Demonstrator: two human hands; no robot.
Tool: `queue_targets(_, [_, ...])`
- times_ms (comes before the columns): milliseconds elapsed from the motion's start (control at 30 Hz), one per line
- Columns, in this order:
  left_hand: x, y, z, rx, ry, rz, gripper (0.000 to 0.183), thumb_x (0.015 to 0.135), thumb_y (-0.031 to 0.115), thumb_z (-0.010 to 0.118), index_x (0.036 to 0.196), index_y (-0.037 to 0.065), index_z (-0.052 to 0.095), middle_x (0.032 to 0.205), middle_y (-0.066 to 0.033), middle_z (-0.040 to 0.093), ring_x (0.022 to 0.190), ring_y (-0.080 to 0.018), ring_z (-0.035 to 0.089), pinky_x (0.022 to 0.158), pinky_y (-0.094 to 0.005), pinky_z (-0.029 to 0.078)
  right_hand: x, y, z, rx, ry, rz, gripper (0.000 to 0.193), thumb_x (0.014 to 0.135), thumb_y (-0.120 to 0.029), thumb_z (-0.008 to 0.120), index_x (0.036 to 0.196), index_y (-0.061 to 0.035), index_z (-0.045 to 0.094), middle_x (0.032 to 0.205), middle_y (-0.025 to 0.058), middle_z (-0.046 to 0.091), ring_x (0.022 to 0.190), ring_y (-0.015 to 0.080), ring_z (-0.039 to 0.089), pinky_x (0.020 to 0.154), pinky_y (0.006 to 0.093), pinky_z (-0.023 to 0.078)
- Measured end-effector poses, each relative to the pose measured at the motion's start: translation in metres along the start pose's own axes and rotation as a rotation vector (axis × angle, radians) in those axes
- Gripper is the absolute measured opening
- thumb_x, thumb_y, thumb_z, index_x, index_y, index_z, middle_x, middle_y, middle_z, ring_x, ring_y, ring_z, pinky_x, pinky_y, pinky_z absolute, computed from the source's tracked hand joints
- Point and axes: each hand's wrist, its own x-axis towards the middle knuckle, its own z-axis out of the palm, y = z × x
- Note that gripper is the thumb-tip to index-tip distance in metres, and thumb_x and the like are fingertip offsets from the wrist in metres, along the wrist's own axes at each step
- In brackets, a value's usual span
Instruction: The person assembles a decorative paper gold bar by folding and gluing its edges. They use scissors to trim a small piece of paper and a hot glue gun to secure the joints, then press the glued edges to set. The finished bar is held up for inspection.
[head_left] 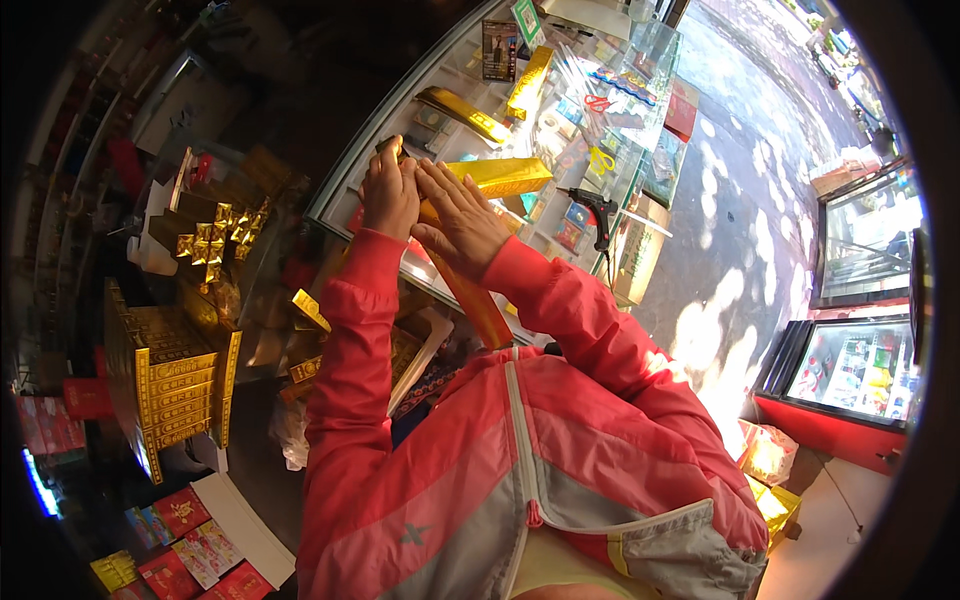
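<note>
Over the near edge of the glass counter, both my hands are at a long, shiny gold card piece [510,176]. Its one arm points right across the glass, and a gold-orange strip [470,295] slants down toward my jacket. My left hand [388,195] has its fingers curled around the piece's left end, which is mostly hidden. Laid flat against the gold card next to it, my right hand [458,213] has its fingers stretched out. A black glue gun [598,212] lies to the right of the piece. Two more gold bar-shaped pieces [465,113] [532,82] rest farther back.
Yellow-handled scissors [601,160] and red-handled scissors [597,103] lie on the glass counter [335,195]. A dark box [498,50] and a green-framed sign [527,22] stand at its far end. Stacked gold structures [180,390] stand left; red packets [180,510] lie lower left.
</note>
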Motion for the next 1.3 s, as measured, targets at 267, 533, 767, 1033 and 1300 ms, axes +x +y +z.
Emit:
queue_targets(267, [-0.006, 0.008, -0.007, 0.001, 0.086, 0.146, 0.042, 0.102, 0.031, 0.045, 0.131, 0.002, 0.051, 0.123, -0.0216, 0.059, 0.116, -0.0382, 0.055, 0.100, -0.0469, 0.040, -0.006, 0.016, 0.005, -0.164, 0.037, -0.036, 0.090, 0.093, -0.070, 0.034, 0.153, -0.0049, 0.021, 0.159, 0.0149, 0.023, 0.148, 0.0293, 0.019, 0.120, 0.0481, 0.013])
queue_targets(533, [-0.007, 0.013, -0.007, 0.019, 0.112, 0.020, 0.043, 0.102, 0.033, 0.044, 0.127, 0.000, 0.054, 0.122, -0.0234, 0.059, 0.112, -0.0398, 0.056, 0.097, -0.0458, 0.044, -0.010, 0.014, 0.004, -0.299, 0.061, 0.129, 0.094, 0.087, -0.067, 0.050, 0.151, -0.0022, 0.024, 0.158, 0.0167, 0.025, 0.148, 0.0309, 0.020, 0.119, 0.0491, 0.015])
queue_targets(767, [-0.017, 0.001, -0.029, -0.081, 0.015, 0.109, 0.051, 0.101, 0.039, 0.048, 0.139, 0.005, 0.045, 0.129, -0.0207, 0.055, 0.119, -0.0384, 0.051, 0.102, -0.0454, 0.037, -0.001, 0.001, 0.016, -0.258, 0.112, -0.013, 0.084, 0.081, -0.028, 0.066, 0.150, -0.0013, 0.025, 0.156, 0.0177, 0.027, 0.145, 0.0347, 0.026, 0.118, 0.0516, 0.020])
queue_targets(1033, [-0.021, 0.015, -0.065, 0.192, -0.168, 0.434, 0.075, 0.086, 0.043, 0.070, 0.144, 0.007, 0.040, 0.145, -0.0145, 0.045, 0.132, -0.0329, 0.042, 0.109, -0.0443, 0.031, 0.006, 0.027, -0.008, -0.037, 0.125, -0.060, 0.080, 0.076, 0.003, 0.057, 0.150, -0.0117, 0.029, 0.147, 0.0145, 0.042, 0.133, 0.0375, 0.040, 0.107, 0.0515, 0.034])
queue_targets(1300, [-0.025, 0.016, -0.057, 0.070, -0.147, 0.353, 0.069, 0.082, 0.033, 0.076, 0.138, 0.004, 0.046, 0.133, -0.0172, 0.050, 0.121, -0.0345, 0.050, 0.102, -0.0420, 0.042, 0.022, 0.023, 0.007, -0.003, 0.236, -0.100, 0.070, 0.079, -0.001, 0.059, 0.146, -0.0135, 0.039, 0.149, 0.0118, 0.040, 0.142, 0.0352, 0.031, 0.115, 0.0556, 0.023])
